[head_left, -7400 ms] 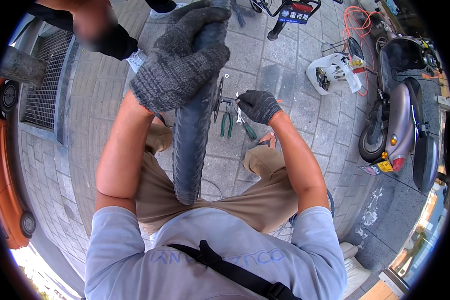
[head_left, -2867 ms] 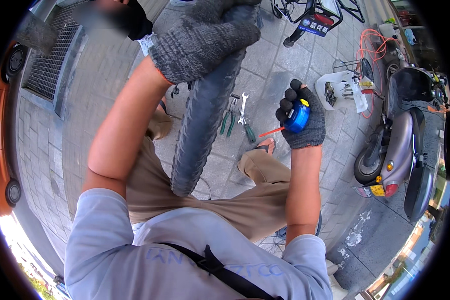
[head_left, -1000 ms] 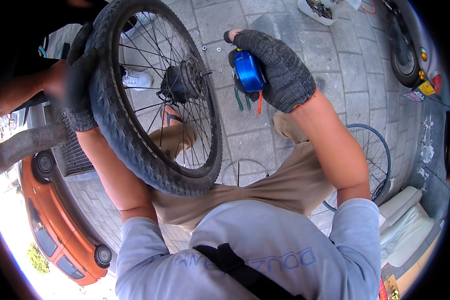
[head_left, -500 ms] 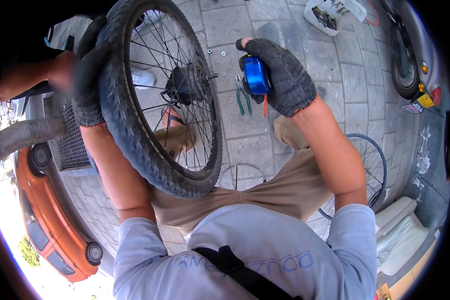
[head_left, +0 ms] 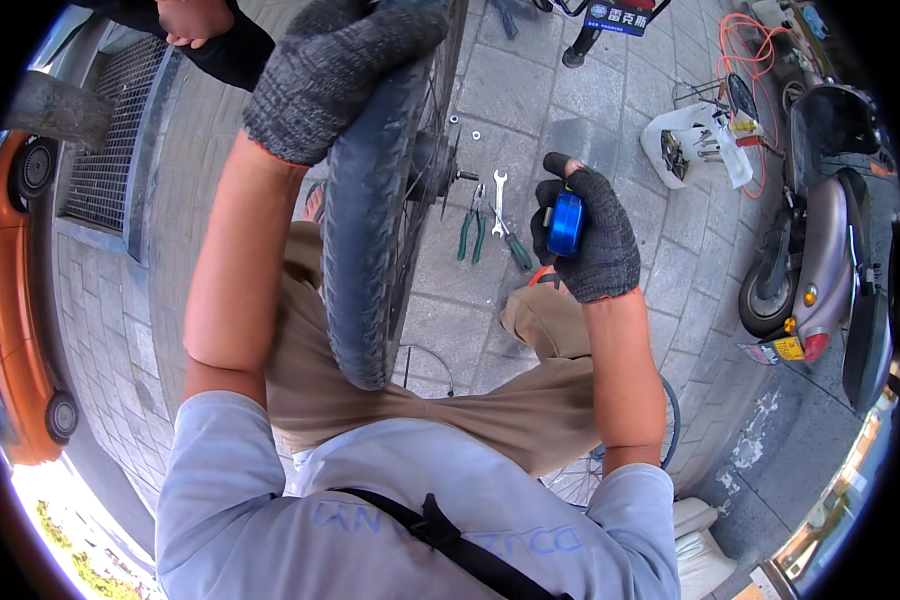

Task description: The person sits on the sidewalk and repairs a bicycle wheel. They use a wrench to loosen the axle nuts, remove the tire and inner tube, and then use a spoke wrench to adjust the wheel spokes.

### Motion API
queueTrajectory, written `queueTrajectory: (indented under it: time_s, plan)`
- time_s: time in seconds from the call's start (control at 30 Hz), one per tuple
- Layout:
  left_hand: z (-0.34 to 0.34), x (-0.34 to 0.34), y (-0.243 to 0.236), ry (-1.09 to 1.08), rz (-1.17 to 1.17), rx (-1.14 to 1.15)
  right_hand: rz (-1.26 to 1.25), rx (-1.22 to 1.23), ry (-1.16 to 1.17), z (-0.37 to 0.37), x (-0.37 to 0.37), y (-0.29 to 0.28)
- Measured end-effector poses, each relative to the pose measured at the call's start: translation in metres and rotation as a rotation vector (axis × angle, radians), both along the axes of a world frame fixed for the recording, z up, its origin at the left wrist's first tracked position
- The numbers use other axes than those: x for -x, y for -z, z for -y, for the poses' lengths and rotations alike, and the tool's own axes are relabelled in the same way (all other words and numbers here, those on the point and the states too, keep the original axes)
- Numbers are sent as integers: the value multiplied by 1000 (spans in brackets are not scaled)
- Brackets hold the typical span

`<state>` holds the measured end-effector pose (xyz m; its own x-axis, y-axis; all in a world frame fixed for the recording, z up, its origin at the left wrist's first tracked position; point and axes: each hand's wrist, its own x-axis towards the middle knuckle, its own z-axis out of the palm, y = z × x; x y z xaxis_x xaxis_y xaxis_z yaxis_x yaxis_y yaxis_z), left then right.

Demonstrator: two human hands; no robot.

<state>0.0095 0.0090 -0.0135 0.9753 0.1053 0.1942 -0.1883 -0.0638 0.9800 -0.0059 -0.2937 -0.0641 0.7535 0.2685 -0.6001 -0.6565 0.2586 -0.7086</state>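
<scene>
A bicycle wheel with a knobbly black tyre (head_left: 365, 250) stands almost edge-on between my legs. My gloved left hand (head_left: 340, 75) is closed over the top of the tyre. To the right, my gloved right hand (head_left: 595, 225) grips a small shiny blue tape measure (head_left: 566, 222) with an orange strap hanging below it. Neither hand's glove covers all the fingertips that show on the right. On the paving between the wheel and my right hand lie green-handled pliers (head_left: 473, 228), a steel wrench (head_left: 499, 205) and a green-handled screwdriver (head_left: 517, 250). Small nuts (head_left: 476, 135) lie farther off.
A white tub (head_left: 660, 145) of tools stands at the far right beside an orange hose (head_left: 727, 50). Beyond it is a parked scooter (head_left: 820, 240). Another person's hand (head_left: 195, 20) shows at upper left, near a metal grate (head_left: 125, 130). An orange car (head_left: 20, 300) stands far left.
The wheel has turned from showing its spokes to nearly edge-on, and my left hand is now over its top. My right hand still holds the blue tape measure, now lower and farther right.
</scene>
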Motion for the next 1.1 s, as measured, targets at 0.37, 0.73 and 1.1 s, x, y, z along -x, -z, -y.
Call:
queueTrajectory:
  time_s: [0.37, 0.73, 1.1]
  plan:
    - [11, -2, -4, -90, 235, -333, -93, -50, -24, -6, -2, 13]
    - [13, -1, -2, -62, 164, -149, -75, -98, -36, -10, 0, 8]
    - [10, 1, -9, -70, 149, -218, -70, -90, -43, -12, 0, 7]
